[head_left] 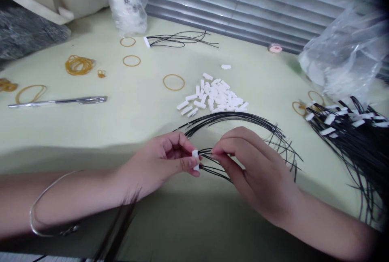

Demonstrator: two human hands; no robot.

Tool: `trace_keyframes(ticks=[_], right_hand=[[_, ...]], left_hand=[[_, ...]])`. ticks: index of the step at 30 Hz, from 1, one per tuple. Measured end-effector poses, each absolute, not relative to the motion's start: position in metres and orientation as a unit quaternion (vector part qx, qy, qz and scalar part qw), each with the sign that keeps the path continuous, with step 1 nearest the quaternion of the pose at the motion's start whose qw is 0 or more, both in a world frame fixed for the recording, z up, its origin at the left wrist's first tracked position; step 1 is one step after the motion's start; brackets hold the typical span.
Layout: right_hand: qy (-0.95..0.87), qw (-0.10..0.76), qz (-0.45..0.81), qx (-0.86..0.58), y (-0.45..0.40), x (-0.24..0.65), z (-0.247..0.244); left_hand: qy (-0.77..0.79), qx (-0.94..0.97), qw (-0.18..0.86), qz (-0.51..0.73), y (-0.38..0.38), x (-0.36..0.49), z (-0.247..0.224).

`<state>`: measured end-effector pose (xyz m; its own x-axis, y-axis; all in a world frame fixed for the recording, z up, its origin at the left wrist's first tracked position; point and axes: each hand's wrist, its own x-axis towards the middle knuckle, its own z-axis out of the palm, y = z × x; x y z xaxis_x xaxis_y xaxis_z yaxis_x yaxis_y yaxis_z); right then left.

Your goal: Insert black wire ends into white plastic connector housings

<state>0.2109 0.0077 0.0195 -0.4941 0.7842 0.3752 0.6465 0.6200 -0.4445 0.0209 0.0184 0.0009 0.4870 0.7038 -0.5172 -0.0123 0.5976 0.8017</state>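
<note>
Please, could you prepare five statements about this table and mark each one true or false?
1. The left hand holds a white connector. True.
2. The right hand is at the black wires of that connector. True.
3. The pen lies to the right of the loose connector pile in the picture. False: the pen lies to the left of it.
4. The silver bracelet is on the right arm. False: the bracelet is on the left arm.
5. The large wire bundle on the right has no connectors. False: several white ones are visible there.
</note>
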Motion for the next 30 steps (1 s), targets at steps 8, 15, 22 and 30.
trace_keyframes(ticks=[8,15,22,30], right_hand=[[-0.883,0.263,0.102,-0.375,0.007,0.216,0.015],[-0.883,0.288,0.099,-0.358,0.007,0.214,0.006],[-0.911,0.286,-0.008,-0.295,0.007,0.218,0.010],[-0.923,0.267,0.015,-0.278,0.006,0.212,0.016]], left_hand=[[0.436,0.373,0.787,0.226,0.021,0.021,0.000],[0.443,0.366,0.790,0.214,0.020,0.021,0.003],[0.414,0.333,0.815,0.230,0.020,0.020,0.002],[0.438,0.363,0.796,0.205,0.020,0.020,0.003]])
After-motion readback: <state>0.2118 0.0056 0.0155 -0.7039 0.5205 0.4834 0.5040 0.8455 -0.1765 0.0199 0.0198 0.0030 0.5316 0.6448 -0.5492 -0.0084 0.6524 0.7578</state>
